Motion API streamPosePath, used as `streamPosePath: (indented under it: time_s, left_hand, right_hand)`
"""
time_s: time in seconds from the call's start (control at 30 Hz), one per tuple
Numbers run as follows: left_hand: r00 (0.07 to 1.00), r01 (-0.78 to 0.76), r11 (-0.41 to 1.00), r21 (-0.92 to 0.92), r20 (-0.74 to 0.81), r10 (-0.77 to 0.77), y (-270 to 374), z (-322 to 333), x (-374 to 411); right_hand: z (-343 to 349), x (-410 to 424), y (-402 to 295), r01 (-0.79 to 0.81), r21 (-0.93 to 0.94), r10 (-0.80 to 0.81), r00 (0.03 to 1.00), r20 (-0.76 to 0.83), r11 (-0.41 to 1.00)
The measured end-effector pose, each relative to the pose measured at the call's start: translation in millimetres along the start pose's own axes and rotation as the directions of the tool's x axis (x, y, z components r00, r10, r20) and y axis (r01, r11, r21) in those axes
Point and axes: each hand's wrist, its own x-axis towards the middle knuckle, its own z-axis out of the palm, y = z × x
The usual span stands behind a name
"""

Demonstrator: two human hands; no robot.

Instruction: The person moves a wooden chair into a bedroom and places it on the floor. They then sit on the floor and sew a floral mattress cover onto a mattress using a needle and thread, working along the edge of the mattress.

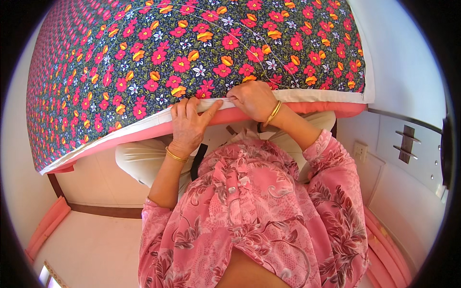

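Observation:
A large quilt (201,46), printed with pink, orange and white flowers on a dark ground, spreads before me. White fabric binding (317,96) edges its near side, and pink cloth (225,118) shows just below. My left hand (189,122) grips this edge, fingers on top and thumb stretched along the binding. Just right of it, my right hand (254,100) is closed, with its fingertips pinched at the binding near my left thumb. Whether a needle sits between those fingers is hidden. Loose white thread (230,30) lies in a long loop over the flowers.
My bent knees (144,160) are under the quilt's near edge. A wall socket (360,150) and a panel with a dark metal fitting (407,144) are at the right. Folded pink cloth (387,248) lies at lower right, with more pink cloth (48,225) at lower left.

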Motion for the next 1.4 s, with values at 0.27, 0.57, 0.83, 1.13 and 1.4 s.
streamPosePath:
  time_s: [0.27,0.57,0.83,1.13,1.4]
  left_hand:
    - [1.0,0.021,1.0,-0.019,0.006,-0.021,1,1,-1]
    - [1.0,0.005,1.0,0.005,-0.015,-0.005,-1,6,-3]
    - [0.999,0.045,0.999,-0.02,0.002,-0.045,1,4,-3]
    - [0.998,0.068,0.997,0.018,0.011,-0.069,1,7,-5]
    - [0.997,0.071,0.996,0.062,0.024,-0.073,1,2,2]
  right_hand:
    - [2,-1,-3,-0.08,0.12,0.09,0.992,-0.084,0.99]
    - [1,6,-1,-0.011,0.122,0.012,1.0,-0.005,0.992]
    - [11,8,0,0.039,0.175,-0.003,0.98,-0.2,0.984]
    - [17,1,-3,0.01,0.053,0.005,0.963,-0.269,0.999]
    - [14,1,-7,0.01,0.115,0.027,0.949,-0.315,0.993]
